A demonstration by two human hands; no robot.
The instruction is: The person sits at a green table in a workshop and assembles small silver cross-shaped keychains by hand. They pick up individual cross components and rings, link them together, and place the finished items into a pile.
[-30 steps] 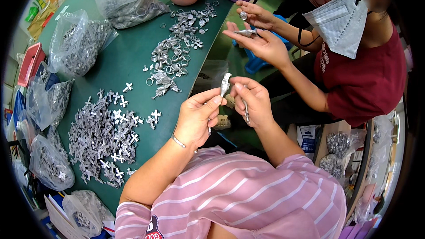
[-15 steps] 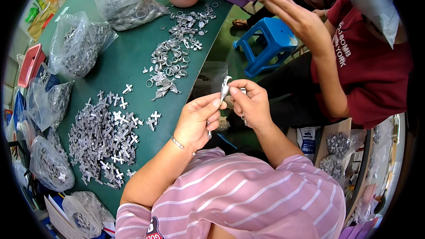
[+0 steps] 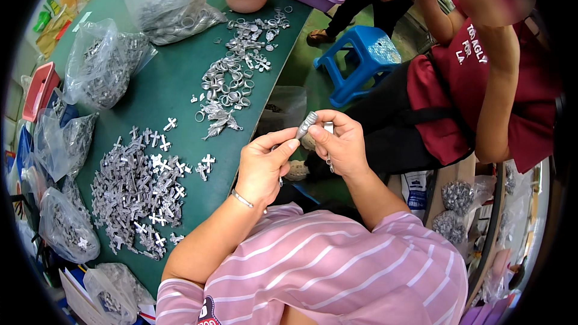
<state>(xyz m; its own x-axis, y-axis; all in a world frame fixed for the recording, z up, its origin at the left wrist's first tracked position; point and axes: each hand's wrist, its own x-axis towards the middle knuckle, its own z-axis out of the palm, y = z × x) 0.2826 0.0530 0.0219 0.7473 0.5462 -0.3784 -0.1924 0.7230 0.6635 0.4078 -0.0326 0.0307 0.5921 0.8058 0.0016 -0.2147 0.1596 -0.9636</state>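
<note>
Above the gap beside the table's edge, my left hand [image 3: 260, 159] pinches a small grey metal pendant-like piece [image 3: 306, 125] between thumb and fingers. The piece points up and looks ridged at its top; its exact kind is unclear. Close against it is my right hand [image 3: 344, 147], thumb and forefinger closed at the piece's side. A shiny flat metal bit [image 3: 329, 127] shows between the right fingers, and a short chain-like end [image 3: 330, 164] dangles below. Another small metal end [image 3: 280, 181] hangs under my left fingers. What the curled fingers hold is partly hidden.
A heap of grey metal crosses [image 3: 135, 192] lies on the green table [image 3: 180, 84]. Beyond are rings [image 3: 229, 81], leaf-shaped pieces [image 3: 220, 121] and plastic bags of parts [image 3: 105, 66]. A blue stool [image 3: 361, 60] and a person in maroon [image 3: 512, 96] are at right.
The metal piece has been turned in my fingers and now shows a ridged side. The person in maroon has shifted, raising both arms near the head.
</note>
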